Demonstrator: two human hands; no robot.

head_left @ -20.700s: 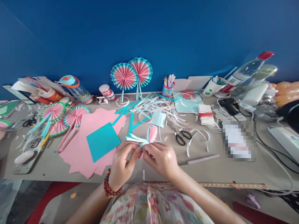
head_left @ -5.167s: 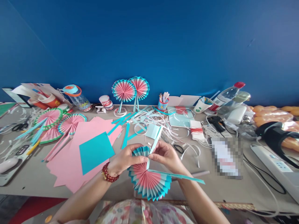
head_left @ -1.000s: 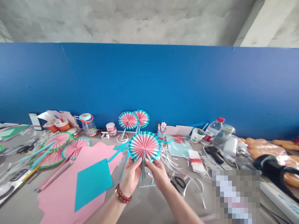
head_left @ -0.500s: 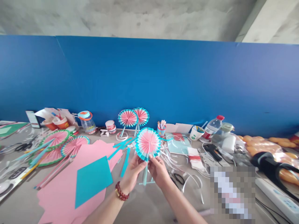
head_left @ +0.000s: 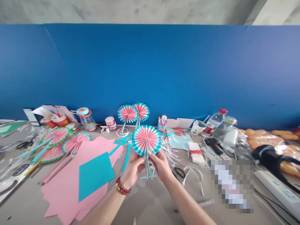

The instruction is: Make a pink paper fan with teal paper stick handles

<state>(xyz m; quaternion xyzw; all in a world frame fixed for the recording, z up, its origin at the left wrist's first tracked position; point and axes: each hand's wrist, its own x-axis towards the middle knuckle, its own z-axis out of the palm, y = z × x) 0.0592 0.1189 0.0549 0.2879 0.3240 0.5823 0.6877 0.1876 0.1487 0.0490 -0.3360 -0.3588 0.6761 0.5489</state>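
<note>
A round pleated paper fan (head_left: 146,139), pink in the middle with a teal rim, is held upright above the table. My left hand (head_left: 134,169), with a red bead bracelet on its wrist, pinches the fan's lower left edge. My right hand (head_left: 161,164) pinches the lower right edge beside the teal handle strips (head_left: 148,168) that hang down between both hands. Two similar fans (head_left: 132,113) stand on ring bases at the back of the table.
Pink paper sheets (head_left: 67,187) with a teal square (head_left: 95,175) lie at the left, and flat fans (head_left: 61,142) beyond them. White and teal strips, scissors (head_left: 179,172), cups, a water bottle (head_left: 213,122), a glue gun (head_left: 213,144) and cables crowd the right.
The folded pleats were opened into a full round fan and lifted upright. In the last second the view tilted down slightly and the fan turned a little between my hands.
</note>
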